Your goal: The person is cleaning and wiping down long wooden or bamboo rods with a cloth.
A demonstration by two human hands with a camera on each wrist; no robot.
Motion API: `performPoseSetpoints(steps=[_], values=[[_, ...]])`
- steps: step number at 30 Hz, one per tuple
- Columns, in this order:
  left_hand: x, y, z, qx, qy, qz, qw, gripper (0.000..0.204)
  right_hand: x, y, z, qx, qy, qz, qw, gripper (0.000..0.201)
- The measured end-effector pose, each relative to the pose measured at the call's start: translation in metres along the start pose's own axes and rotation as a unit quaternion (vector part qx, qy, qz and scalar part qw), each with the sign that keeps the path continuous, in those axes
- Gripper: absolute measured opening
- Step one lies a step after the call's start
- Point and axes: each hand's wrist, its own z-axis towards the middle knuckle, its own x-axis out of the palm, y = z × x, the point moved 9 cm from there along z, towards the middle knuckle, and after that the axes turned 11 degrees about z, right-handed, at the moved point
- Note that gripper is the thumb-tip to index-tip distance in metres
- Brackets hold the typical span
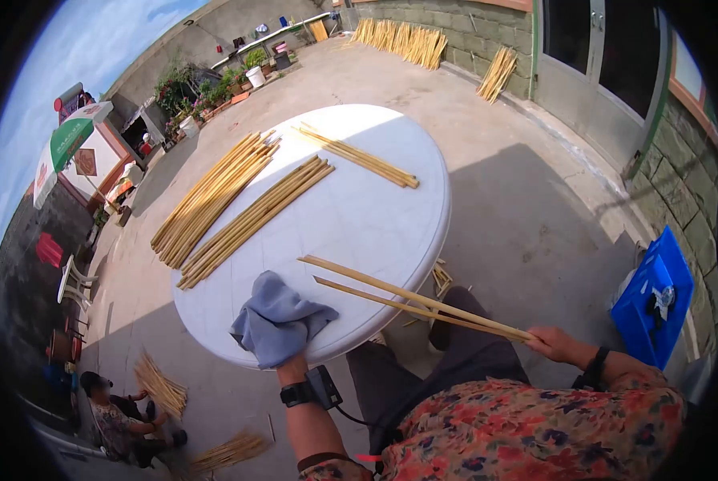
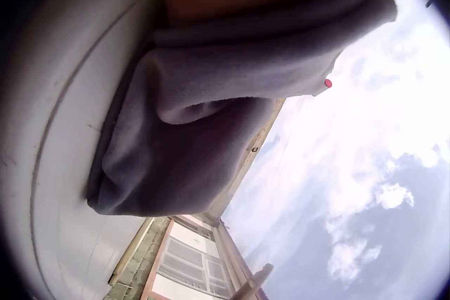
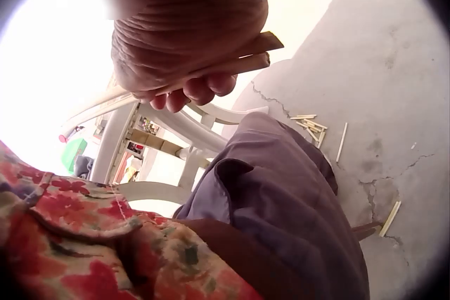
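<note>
My right hand (image 1: 558, 345) grips two long yellow reed sticks (image 1: 423, 298) near their ends, fingers curled round them. Their far ends spread apart over the near right edge of the white round table (image 1: 359, 232). In the right wrist view, the cut stick ends (image 3: 254, 64) poke out past the curled fingers (image 3: 200, 91). A grey-blue cloth (image 1: 275, 314) is bunched around my left hand (image 1: 293, 369) at the table's near edge. That hand holds the cloth, which hides its fingers; folds of the cloth (image 2: 190, 131) fill the left wrist view.
On the table lie a large reed bundle (image 1: 211, 200), a smaller row (image 1: 255, 220) and a few sticks (image 1: 363, 160) at the far right. A blue crate (image 1: 655, 297) stands on the right. A seated person (image 1: 127, 421) is at lower left beside reed piles. Stick scraps (image 3: 309, 126) litter the floor.
</note>
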Motion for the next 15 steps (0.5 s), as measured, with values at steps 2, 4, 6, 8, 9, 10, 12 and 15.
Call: performPoseSetpoints(steps=[2,4,6,8,9,10,12,15], values=[[0.005,0.016,-0.009,-0.044,-0.01,-0.072,0.996,0.03,0.004,0.03,0.026,-0.031,-0.007,0.142,0.989,0.024],[0.01,0.026,-0.015,-0.071,-0.018,-0.115,0.991,0.03,0.028,0.038,0.06,0.039,0.058,0.318,0.946,0.026],[0.014,0.034,-0.017,-0.088,-0.021,-0.146,0.985,0.03,0.047,0.068,0.091,0.037,0.113,0.4,0.909,0.028],[0.016,0.041,-0.017,-0.1,-0.025,-0.168,0.98,0.03,0.066,0.107,0.117,0.025,0.18,0.443,0.878,0.032],[0.019,0.044,-0.016,-0.106,-0.025,-0.182,0.977,0.03,0.075,0.121,0.129,0.026,0.194,0.44,0.876,0.032],[0.02,0.046,-0.015,-0.11,-0.026,-0.194,0.974,0.03,0.087,0.136,0.137,0.035,0.229,0.436,0.87,0.032],[0.025,0.049,-0.015,-0.116,-0.028,-0.213,0.97,0.03,0.11,0.155,0.149,0.046,0.277,0.427,0.859,0.032],[0.03,0.051,-0.012,-0.116,-0.03,-0.229,0.966,0.031,0.15,0.17,0.153,0.094,0.376,0.486,0.783,0.035]])
